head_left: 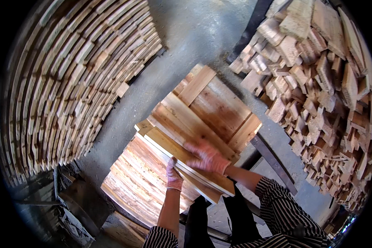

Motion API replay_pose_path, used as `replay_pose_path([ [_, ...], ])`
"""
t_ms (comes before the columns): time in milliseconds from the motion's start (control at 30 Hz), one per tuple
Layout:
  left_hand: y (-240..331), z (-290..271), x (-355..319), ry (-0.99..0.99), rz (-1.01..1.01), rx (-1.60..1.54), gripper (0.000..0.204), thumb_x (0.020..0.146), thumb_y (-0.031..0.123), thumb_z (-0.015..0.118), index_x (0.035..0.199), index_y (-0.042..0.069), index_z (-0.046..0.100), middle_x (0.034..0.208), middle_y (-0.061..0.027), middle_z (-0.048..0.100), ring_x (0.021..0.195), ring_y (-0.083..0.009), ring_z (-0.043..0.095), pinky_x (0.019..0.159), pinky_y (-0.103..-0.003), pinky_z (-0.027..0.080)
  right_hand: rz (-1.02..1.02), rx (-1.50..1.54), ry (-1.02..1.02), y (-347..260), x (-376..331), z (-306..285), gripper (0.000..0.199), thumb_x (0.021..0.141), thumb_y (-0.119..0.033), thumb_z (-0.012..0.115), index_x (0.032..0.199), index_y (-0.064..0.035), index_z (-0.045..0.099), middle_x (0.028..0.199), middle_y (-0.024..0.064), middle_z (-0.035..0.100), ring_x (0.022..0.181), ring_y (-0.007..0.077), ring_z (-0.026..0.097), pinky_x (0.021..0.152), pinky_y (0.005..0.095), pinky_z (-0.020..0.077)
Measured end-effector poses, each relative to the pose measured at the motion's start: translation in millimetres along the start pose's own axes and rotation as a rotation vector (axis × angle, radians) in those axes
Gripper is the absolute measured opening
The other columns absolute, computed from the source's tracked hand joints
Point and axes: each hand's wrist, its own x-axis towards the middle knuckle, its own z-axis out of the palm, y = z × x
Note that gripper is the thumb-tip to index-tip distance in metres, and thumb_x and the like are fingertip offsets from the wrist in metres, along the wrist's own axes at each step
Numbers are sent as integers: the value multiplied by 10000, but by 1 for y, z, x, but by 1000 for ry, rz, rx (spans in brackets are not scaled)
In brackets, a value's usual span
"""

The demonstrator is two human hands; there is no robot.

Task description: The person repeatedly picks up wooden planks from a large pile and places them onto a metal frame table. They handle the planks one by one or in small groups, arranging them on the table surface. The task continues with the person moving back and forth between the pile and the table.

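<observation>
My left hand (174, 177), in a pinkish work glove, grips the near-left edge of a pale wooden board (163, 140), its thumb up against the edge. My right hand (209, 158), gloved alike and blurred by motion, lies across the top of that board with its fingers stretched out. A second narrow board (207, 191) sticks out beneath it near my legs. Under and beyond the boards is a stack of wider planks (223, 111), with short cross pieces such as one strip (197, 85) at its far end. Left of it, more planks (140, 177) lie side by side.
A tall stack of cut boards (78, 82) fills the left side. On the right rises a heap of loose wood offcuts (310, 91). Dark metal rails (273, 163) run beside the planks, above a grey concrete floor (186, 37). A dark box-like object (84, 202) stands lower left.
</observation>
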Motion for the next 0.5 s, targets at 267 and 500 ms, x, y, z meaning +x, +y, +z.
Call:
replay_pose_path([
  [267,-11,56,39,-117,-49,-56,762,769,496,812,1328,36,572,1270,-159,641,1154,-340,615,1045,-504,488,249,-200,120,57,16,-79,760,859,-584,691,1506,-253,467,1361,276,537,1309,446,473,1129,514,358],
  [500,-22,29,62,122,15,102,737,816,518,769,1355,61,560,1323,-127,617,1209,-318,588,1056,-489,478,218,-399,150,113,49,-59,743,868,-623,605,1478,-227,454,1580,243,314,1425,465,337,1152,597,260],
])
